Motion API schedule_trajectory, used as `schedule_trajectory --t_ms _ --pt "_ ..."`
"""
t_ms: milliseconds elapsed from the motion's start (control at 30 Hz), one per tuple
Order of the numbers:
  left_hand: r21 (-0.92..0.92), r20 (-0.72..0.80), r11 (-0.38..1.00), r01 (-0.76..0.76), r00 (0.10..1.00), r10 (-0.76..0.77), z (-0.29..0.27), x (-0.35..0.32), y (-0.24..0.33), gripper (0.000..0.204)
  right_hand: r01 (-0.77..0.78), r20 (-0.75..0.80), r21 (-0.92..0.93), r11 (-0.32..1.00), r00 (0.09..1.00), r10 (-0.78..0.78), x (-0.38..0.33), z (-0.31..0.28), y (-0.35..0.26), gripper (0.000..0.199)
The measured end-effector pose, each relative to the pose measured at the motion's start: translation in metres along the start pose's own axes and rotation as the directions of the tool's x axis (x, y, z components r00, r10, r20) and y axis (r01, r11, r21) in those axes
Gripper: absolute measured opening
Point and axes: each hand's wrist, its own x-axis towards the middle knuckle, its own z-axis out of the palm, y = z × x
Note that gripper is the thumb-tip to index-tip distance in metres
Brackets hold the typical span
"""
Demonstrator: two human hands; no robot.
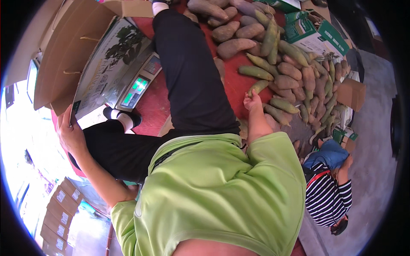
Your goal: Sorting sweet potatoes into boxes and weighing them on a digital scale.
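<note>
To the right, my right hand (253, 101) is closed on the near end of a long green melon (259, 86), at the edge of a heap. Similar green melons (255, 72) and brownish-mauve, sweet-potato-like pieces (236, 48) lie around it. On the left, my left hand (71, 135) grips the near corner of an open cardboard box (92, 89) with a dark plant print. That box sits tilted over a scale (136, 91) with a lit green display. Its inside is mostly hidden from here.
My leg in black trousers (194, 77) stretches between the scale and the heap on the red mat (149, 115). Green-and-white cartons (316, 36) stand behind the heap. A person in a striped top (326, 196) sits at the lower right. Stacked brown cartons (60, 213) are lower left.
</note>
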Motion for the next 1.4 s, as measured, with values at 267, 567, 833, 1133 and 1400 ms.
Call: schedule_trajectory --t_ms 267,567,833,1133,1400 --pt "0.027 0.027 0.997 0.067 0.997 -0.068 -0.009 0.0 0.008 0.03 0.012 0.122 0.102 0.995 0.992 -0.025 -0.04 0.02 0.012 0.033" --pt "0.043 0.06 0.989 0.14 0.988 -0.143 -0.02 0.001 0.019 0.03 0.188 0.384 -0.219 0.957 0.919 -0.092 -0.091 0.017 0.037 0.027" --pt "0.012 0.058 0.992 0.127 0.99 -0.128 -0.022 0.002 0.016 0.03 0.772 0.789 -0.351 0.53 0.549 -0.277 -0.241 0.14 0.01 0.037" --pt "0.014 0.069 0.994 0.108 0.992 -0.109 -0.024 0.0 0.016 0.029 0.937 0.998 0.054 0.345 -0.04 -0.047 -0.415 0.297 0.044 0.04" --pt "0.036 0.042 0.994 0.101 0.994 -0.103 -0.022 -0.001 0.015 0.029 0.898 0.903 0.429 -0.101 -0.425 0.06 -0.488 0.365 0.138 0.031"
